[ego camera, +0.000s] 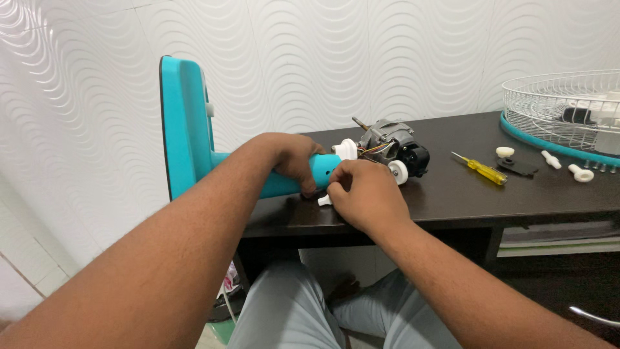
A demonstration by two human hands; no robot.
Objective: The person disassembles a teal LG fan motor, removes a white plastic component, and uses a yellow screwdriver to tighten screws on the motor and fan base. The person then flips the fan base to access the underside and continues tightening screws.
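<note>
Your left hand (pixel 294 158) clamped on turquoise plastic fan stand neck (pixel 284 181); right hand (pixel 365 194) pinching white plastic knob (pixel 325 200). Bare motor (pixel 394 145) exposed, wire grille (pixel 562 110) off on desk (pixel 452 194); reassembly remains.

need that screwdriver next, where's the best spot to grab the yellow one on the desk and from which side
Grip the yellow screwdriver by its thick yellow handle, the end nearer the desk's front edge, coming from above with the right hand. It lies flat, thin shaft pointing up-left, with bare dark desk on both sides for the fingers.

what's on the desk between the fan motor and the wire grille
In the head view, a yellow-handled screwdriver, a white round cap and a flat black piece lie between the fan motor and the wire grille.
</note>
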